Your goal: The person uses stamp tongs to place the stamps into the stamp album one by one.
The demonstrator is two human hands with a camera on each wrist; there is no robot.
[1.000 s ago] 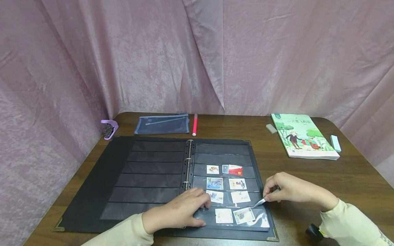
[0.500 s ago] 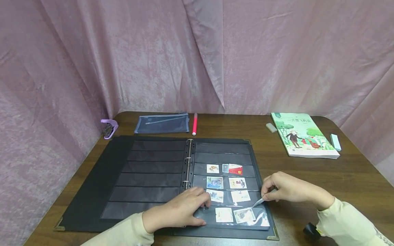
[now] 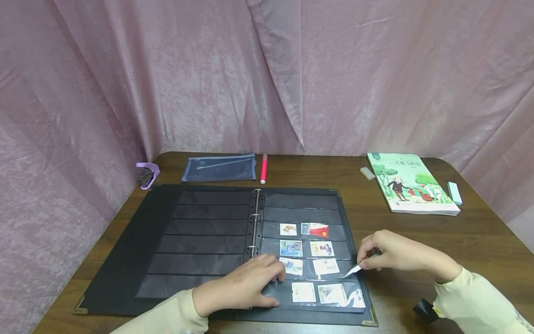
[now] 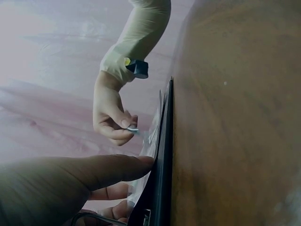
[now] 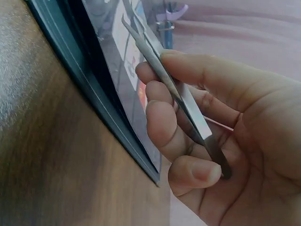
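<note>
An open black stamp album (image 3: 112, 260) lies on the table, with several stamps in clear strips on its right page. My left hand (image 3: 246, 283) rests on the inner lower part of that page; its thumb (image 4: 122, 169) presses the sheet in the left wrist view. Between thumb and fingers, my right hand (image 3: 388, 253) pinches metal tweezers (image 5: 176, 94). Their tips sit just above the bottom strip, over the lower right stamp (image 3: 332, 293). That stamp lies nearly straight beside another stamp (image 3: 303, 292). Nothing shows between the tweezer tips.
Behind the album lie a blue mesh pouch (image 3: 219, 168) and a pink marker (image 3: 263, 169). A purple hair clip (image 3: 149, 175) sits at the left edge. At the back right are a green book (image 3: 410, 185), an eraser (image 3: 367, 173) and a small white block (image 3: 454, 193).
The lower right stamp has turned from tilted to nearly straight. The tweezer tips have moved slightly up, off its upper right corner. My left hand has stayed in place.
</note>
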